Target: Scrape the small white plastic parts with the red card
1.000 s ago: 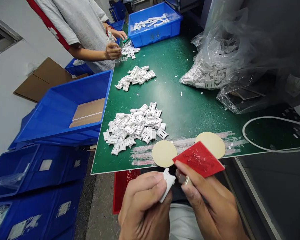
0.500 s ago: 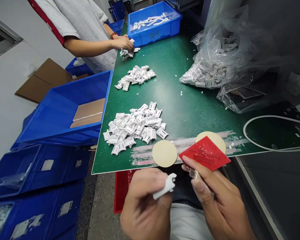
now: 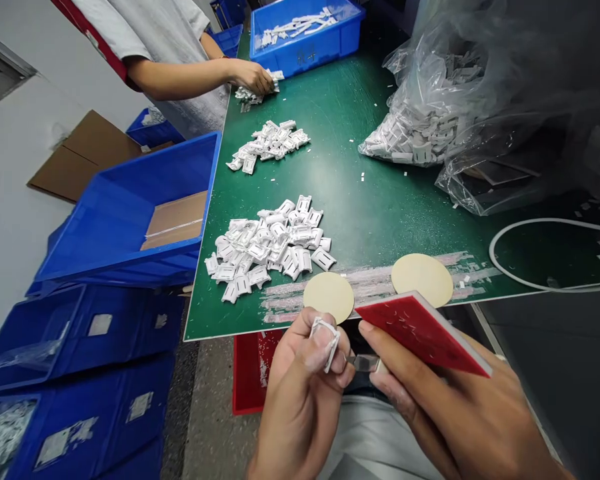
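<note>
From a camera worn on the head, a single view faces forward and down over a green table (image 3: 360,220) from just short of its near edge. The wearer's left hand (image 3: 305,393) and right hand (image 3: 445,400) loom close, this side of the table; a blue crate (image 3: 325,50) sits distant at its far end.

Dark marks (image 3: 307,56) on the blue bin (image 3: 276,63) and white labels (image 3: 101,325) on the crates (image 3: 130,308) are all illegible.

2 bare hands (image 3: 305,390), pale grey clothing (image 3: 364,427) below
</note>
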Tool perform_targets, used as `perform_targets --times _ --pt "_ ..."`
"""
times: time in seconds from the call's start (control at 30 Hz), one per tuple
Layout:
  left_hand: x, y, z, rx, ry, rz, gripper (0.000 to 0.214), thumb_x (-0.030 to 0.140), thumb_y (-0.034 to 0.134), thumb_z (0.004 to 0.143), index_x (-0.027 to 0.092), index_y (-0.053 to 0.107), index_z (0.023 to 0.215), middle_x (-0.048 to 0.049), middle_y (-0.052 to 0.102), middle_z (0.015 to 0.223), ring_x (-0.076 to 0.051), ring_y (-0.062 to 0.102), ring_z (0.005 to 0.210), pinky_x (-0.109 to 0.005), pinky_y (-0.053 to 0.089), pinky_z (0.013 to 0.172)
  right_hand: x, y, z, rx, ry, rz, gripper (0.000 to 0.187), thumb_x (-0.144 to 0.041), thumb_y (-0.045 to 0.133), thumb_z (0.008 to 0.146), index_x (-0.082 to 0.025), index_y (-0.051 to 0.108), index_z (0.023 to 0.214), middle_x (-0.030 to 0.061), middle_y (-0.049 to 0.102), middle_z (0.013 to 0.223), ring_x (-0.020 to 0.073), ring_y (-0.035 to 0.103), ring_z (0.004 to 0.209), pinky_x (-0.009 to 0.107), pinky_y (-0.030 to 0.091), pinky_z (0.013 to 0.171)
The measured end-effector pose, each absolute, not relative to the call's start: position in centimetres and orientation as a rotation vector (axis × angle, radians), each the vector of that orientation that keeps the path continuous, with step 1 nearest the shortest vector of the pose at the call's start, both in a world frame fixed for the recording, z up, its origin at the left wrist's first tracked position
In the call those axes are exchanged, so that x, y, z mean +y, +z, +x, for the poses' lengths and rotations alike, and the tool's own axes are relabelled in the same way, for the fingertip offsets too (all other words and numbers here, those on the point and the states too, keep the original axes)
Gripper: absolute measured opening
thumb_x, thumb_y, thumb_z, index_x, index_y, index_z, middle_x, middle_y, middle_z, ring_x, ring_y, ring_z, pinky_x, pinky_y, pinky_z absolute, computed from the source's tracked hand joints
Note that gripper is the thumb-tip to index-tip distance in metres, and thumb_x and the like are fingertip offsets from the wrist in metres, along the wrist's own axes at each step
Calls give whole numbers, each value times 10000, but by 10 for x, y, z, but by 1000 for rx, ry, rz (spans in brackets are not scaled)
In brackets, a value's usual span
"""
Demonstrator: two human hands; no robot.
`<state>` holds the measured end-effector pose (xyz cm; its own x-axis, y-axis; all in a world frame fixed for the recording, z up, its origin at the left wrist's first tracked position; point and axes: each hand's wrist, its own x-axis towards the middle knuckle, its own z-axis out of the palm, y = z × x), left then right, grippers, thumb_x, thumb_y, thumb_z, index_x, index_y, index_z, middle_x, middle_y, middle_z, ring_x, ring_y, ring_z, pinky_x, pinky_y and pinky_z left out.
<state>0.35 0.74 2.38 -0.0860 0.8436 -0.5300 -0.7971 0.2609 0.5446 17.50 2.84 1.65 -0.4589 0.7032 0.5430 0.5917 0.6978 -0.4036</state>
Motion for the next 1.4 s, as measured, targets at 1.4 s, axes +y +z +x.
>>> perform_targets --times 1.4 --pt "5 24 4 923 1313 143 230 236 914 865 172 705 793 30 558 694 -69 454 588 -195 378 575 35 11 170 -2068 -106 -1240 226 -166 609 1128 -83 772 1260 148 864 861 252 717 597 398 422 632"
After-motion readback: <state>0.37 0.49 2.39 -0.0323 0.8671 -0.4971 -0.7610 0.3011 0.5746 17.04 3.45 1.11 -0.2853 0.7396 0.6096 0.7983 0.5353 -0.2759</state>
